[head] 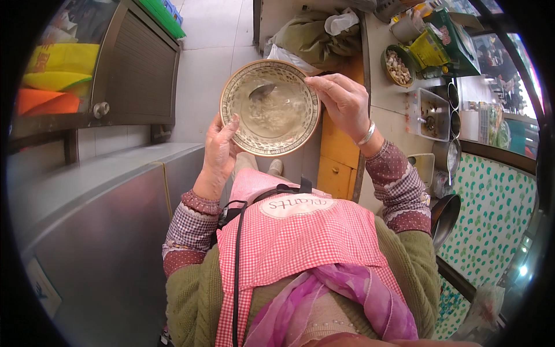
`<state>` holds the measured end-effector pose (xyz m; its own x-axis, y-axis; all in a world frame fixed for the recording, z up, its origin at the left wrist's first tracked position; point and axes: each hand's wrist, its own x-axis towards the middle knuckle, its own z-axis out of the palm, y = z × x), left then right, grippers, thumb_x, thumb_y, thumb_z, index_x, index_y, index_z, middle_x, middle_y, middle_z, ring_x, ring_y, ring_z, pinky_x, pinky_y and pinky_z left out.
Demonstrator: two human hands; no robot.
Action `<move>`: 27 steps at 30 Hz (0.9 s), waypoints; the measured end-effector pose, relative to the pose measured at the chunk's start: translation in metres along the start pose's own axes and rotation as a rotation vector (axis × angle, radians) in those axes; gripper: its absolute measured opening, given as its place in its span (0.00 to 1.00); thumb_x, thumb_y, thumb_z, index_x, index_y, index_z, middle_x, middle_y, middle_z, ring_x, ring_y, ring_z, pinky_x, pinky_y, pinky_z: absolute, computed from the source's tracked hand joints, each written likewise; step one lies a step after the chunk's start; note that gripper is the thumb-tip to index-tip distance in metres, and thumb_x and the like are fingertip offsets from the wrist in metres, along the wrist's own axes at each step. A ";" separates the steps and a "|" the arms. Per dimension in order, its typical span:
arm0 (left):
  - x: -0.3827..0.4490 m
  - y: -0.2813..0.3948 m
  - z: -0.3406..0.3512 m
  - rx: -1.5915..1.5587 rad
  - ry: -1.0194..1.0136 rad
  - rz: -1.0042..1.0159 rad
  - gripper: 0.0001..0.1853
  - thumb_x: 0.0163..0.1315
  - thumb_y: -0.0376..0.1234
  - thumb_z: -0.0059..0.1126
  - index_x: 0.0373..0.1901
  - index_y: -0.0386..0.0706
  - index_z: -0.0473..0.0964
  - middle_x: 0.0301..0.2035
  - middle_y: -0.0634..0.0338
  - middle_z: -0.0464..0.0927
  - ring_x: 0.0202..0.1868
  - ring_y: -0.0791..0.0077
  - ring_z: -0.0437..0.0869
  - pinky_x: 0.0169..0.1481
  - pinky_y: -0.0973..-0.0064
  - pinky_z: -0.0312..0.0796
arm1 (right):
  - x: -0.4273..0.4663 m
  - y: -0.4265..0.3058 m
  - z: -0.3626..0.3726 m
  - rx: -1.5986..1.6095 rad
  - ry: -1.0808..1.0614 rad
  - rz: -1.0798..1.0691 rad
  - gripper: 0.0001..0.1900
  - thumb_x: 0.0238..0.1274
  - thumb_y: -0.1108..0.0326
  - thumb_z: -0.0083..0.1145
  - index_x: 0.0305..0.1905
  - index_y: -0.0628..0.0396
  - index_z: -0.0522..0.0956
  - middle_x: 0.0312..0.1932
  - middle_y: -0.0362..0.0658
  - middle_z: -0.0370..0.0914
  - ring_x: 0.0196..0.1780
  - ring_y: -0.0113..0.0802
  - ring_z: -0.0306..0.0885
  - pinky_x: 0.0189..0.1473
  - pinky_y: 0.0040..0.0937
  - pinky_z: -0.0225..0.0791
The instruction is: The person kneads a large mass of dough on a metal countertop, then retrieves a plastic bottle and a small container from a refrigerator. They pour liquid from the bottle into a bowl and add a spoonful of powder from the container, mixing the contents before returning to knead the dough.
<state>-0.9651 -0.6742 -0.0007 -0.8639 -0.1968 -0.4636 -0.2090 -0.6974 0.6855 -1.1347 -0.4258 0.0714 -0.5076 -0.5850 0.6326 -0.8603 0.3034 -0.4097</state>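
A round patterned bowl [271, 147] with a brown rim is held up in front of my body. Cloudy liquid with pale bits lies in it, and the dark head of a spoon [262, 91] shows at the liquid's far side. My left hand [222, 141] grips the bowl's near left edge, thumb over the rim. My right hand [340, 97] is at the upper right rim with its thumb and fingertips pinched together; whether they hold the rim or a thin spoon handle cannot be told. A silver bracelet circles my right wrist.
On the right, a counter [388, 117] bears a green bowl of pale pieces [398, 67], a clear plastic tub [428, 115] and pans [445, 217]. Below it stand orange drawers [336, 173]. A dark cabinet [138, 65] and a grey metal surface [108, 173] flank the left. Bags [308, 37] lie ahead.
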 end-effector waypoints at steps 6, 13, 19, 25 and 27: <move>0.069 0.038 0.008 0.022 -0.066 -0.011 0.19 0.80 0.35 0.57 0.68 0.41 0.71 0.53 0.57 0.83 0.50 0.66 0.91 0.49 0.62 0.91 | 0.056 0.053 0.013 -0.129 -0.020 -0.070 0.11 0.60 0.74 0.73 0.47 0.53 0.88 0.36 0.41 0.88 0.37 0.37 0.87 0.37 0.32 0.82; 0.145 0.090 0.004 0.102 -0.090 -0.057 0.20 0.80 0.33 0.56 0.69 0.39 0.69 0.56 0.55 0.82 0.53 0.65 0.91 0.52 0.62 0.90 | 0.080 0.084 0.017 -0.175 -0.104 0.118 0.11 0.60 0.77 0.70 0.47 0.56 0.88 0.33 0.44 0.86 0.35 0.40 0.85 0.36 0.35 0.80; 0.192 0.133 0.011 0.126 -0.094 -0.065 0.21 0.80 0.33 0.55 0.70 0.38 0.68 0.58 0.52 0.82 0.54 0.61 0.91 0.53 0.61 0.90 | 0.092 0.090 0.037 -0.067 -0.124 0.368 0.09 0.60 0.78 0.71 0.46 0.60 0.88 0.30 0.48 0.85 0.32 0.43 0.85 0.34 0.36 0.78; 0.227 0.156 0.003 0.137 -0.099 -0.044 0.22 0.80 0.33 0.55 0.71 0.38 0.68 0.59 0.50 0.81 0.55 0.59 0.91 0.53 0.59 0.91 | 0.112 0.084 0.063 0.181 -0.191 0.661 0.11 0.64 0.80 0.64 0.50 0.62 0.89 0.31 0.46 0.87 0.32 0.33 0.88 0.37 0.28 0.81; 0.233 0.162 0.003 0.137 -0.098 -0.040 0.21 0.80 0.33 0.55 0.70 0.39 0.68 0.59 0.50 0.81 0.55 0.59 0.91 0.53 0.59 0.91 | 0.120 0.080 0.070 0.287 -0.225 0.736 0.12 0.65 0.80 0.63 0.50 0.62 0.89 0.32 0.45 0.88 0.32 0.30 0.88 0.38 0.27 0.82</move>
<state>-1.2015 -0.8315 0.0040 -0.8926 -0.0982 -0.4401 -0.2991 -0.6015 0.7408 -1.2607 -0.5246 0.0687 -0.8893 -0.4574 0.0020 -0.2498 0.4821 -0.8398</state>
